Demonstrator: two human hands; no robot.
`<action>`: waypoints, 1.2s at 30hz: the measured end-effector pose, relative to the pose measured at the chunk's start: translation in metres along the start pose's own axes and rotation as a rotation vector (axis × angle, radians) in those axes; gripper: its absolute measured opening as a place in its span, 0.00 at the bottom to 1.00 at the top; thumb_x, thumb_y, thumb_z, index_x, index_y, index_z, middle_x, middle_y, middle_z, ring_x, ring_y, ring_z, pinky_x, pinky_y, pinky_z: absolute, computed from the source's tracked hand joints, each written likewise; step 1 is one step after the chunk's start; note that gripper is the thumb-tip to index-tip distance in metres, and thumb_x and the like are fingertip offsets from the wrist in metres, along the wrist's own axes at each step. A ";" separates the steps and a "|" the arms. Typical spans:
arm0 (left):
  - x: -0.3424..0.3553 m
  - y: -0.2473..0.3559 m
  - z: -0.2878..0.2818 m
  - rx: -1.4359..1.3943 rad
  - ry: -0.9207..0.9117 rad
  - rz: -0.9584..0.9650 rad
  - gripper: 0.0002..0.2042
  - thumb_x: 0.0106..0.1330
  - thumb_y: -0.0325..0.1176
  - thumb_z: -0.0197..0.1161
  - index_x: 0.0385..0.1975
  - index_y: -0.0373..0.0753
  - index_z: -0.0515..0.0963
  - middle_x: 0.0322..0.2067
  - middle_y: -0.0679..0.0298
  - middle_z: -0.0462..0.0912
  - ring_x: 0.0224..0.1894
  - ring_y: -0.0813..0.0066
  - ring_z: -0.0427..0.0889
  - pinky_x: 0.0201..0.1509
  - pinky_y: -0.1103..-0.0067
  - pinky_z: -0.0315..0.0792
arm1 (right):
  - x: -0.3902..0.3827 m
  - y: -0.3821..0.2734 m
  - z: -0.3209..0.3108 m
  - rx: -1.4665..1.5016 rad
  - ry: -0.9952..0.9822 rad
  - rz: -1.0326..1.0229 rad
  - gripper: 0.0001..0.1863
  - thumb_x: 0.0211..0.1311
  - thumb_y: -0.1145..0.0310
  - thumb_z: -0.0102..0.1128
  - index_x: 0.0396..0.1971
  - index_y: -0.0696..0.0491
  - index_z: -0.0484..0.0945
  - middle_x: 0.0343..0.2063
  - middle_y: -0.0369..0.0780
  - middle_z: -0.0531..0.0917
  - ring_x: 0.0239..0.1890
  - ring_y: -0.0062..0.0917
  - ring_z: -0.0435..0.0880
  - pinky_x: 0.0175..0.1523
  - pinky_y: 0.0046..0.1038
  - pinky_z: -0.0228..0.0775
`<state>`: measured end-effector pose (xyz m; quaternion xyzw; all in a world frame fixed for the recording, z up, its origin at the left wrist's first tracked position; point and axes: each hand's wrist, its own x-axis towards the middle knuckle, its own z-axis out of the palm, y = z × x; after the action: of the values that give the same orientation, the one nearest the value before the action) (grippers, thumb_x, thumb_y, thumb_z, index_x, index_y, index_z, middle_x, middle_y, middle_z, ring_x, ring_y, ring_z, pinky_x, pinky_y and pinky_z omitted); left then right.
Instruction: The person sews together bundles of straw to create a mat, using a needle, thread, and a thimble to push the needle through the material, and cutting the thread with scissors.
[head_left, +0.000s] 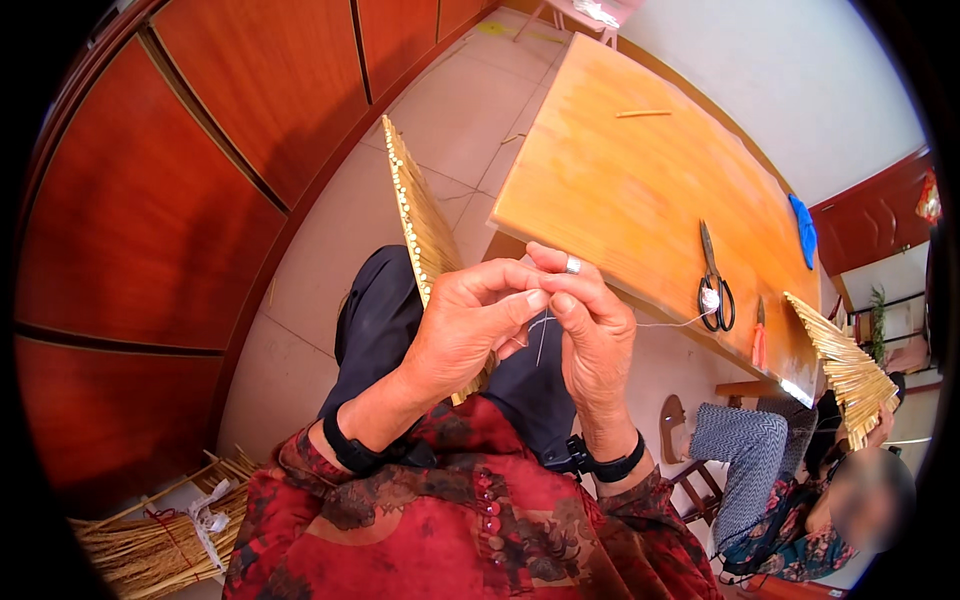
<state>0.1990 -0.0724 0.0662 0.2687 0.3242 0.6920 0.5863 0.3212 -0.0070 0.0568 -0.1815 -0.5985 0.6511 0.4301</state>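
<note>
White thread (665,325), golden stalk panel (420,215), red dark-floral shirt (430,515), orange table (620,185), blue cloth (803,232)

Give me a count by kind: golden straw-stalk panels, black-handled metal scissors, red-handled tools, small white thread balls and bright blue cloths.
Golden straw-stalk panels: 2
Black-handled metal scissors: 1
Red-handled tool: 1
Small white thread ball: 1
Bright blue cloth: 1
Total: 6

Craft room: straw bundle (150,550), scissors (711,272)
</note>
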 end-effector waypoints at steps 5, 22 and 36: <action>0.001 -0.007 0.000 -0.037 -0.005 0.027 0.05 0.61 0.25 0.54 0.33 0.31 0.74 0.29 0.65 0.76 0.15 0.89 0.62 0.16 0.90 0.59 | 0.002 0.000 0.001 -0.085 0.159 -0.123 0.04 0.53 0.77 0.58 0.30 0.60 0.77 0.33 0.42 0.77 0.42 0.29 0.75 0.48 0.28 0.66; 0.002 -0.010 0.003 0.025 0.003 -0.008 0.05 0.61 0.26 0.55 0.31 0.32 0.75 0.26 0.66 0.76 0.17 0.87 0.67 0.18 0.90 0.61 | 0.005 -0.002 -0.016 0.075 -0.055 0.010 0.18 0.62 0.65 0.48 0.47 0.62 0.70 0.50 0.46 0.70 0.54 0.29 0.67 0.57 0.31 0.58; 0.003 -0.012 0.002 -0.080 0.028 -0.025 0.05 0.61 0.26 0.55 0.33 0.32 0.75 0.22 0.69 0.71 0.17 0.88 0.64 0.18 0.88 0.60 | 0.003 0.003 0.000 -0.008 0.137 -0.045 0.03 0.53 0.79 0.56 0.29 0.60 0.77 0.33 0.41 0.78 0.43 0.30 0.75 0.51 0.30 0.65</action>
<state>0.2077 -0.0680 0.0584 0.2314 0.3076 0.7008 0.6006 0.3187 -0.0045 0.0547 -0.2138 -0.5741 0.6248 0.4840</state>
